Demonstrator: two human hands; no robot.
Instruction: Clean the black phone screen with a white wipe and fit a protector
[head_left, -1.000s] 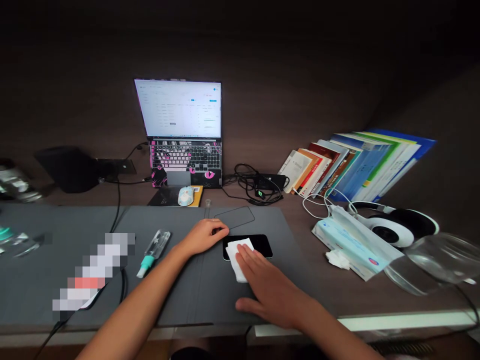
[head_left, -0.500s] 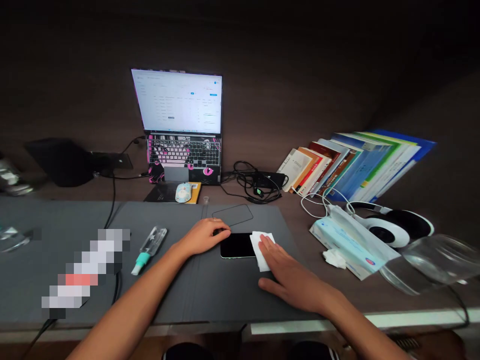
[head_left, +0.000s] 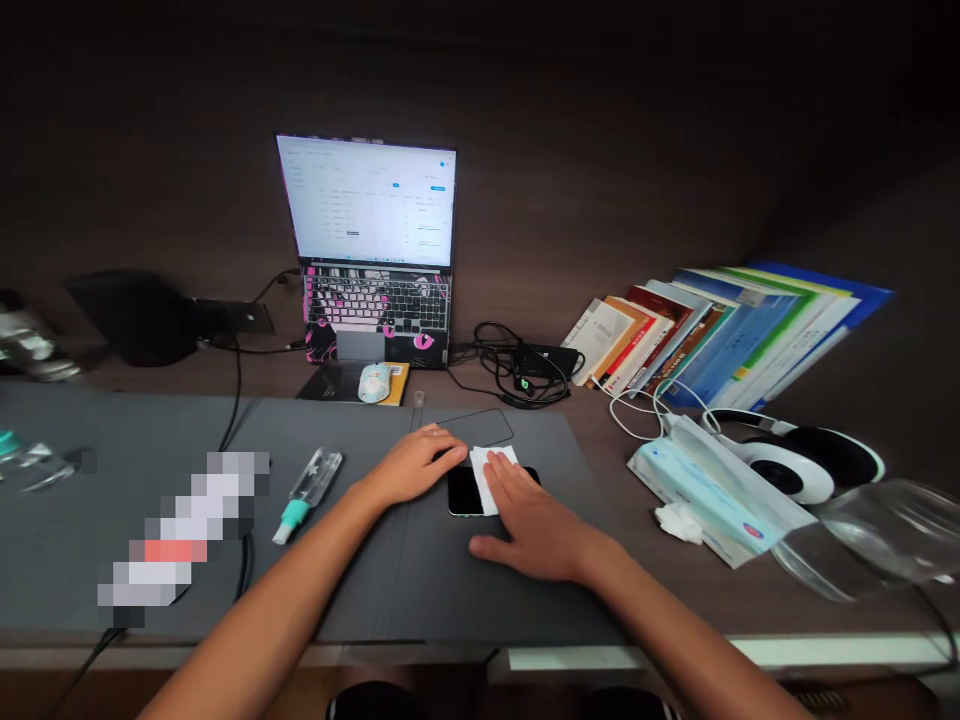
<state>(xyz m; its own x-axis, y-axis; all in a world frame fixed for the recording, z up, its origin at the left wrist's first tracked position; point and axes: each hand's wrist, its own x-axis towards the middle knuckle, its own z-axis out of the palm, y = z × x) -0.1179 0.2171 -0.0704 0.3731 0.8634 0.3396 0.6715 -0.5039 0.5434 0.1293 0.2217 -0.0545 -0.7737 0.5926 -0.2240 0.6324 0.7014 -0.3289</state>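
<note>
A black smartphone (head_left: 465,491) lies screen up on the dark grey desk mat (head_left: 420,590). My right hand (head_left: 536,525) rests flat over a folded white tissue (head_left: 487,485), pressing it onto the screen. The right fingers are stretched out and the thumb points off to the left. At the phone's upper left corner is my left hand (head_left: 416,467), its fingers curled and its thumb by the phone's edge. Most of the left fingertips are hidden. Behind the phone, a thin dark rectangular outline (head_left: 495,425), perhaps a frame or film, lies on the mat.
A clear spray bottle (head_left: 309,490) lies left of my left forearm. Behind are an open laptop (head_left: 367,200), a mouse (head_left: 374,382) and coiled cables (head_left: 525,375). At right stand leaning books (head_left: 712,325), a tissue pack (head_left: 705,490), headphones (head_left: 795,465) and a glass jar (head_left: 892,530).
My right hand and the tissue have slid left across the phone, from its right end towards its middle. My left hand stays at the phone's corner. The view has shifted slightly.
</note>
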